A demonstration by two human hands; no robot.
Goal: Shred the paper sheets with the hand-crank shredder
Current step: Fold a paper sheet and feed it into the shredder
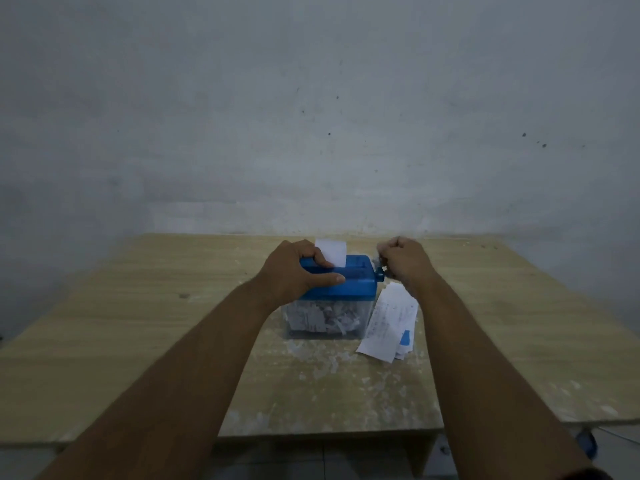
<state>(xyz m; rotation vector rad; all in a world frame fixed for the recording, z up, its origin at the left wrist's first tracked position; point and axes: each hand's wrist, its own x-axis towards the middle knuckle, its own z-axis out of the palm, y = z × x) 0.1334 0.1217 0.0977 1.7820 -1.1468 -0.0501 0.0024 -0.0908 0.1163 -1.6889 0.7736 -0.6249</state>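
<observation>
Left hand [298,268] grips shredder [349,282] lid; sheet [330,251] upright in slot beside fingers. Right hand [403,259] fisted round crank [380,270] at shredder's right end.

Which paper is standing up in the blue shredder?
The small white sheet in the shredder slot, by the left hand; the other sheets lie flat on the table.
</observation>
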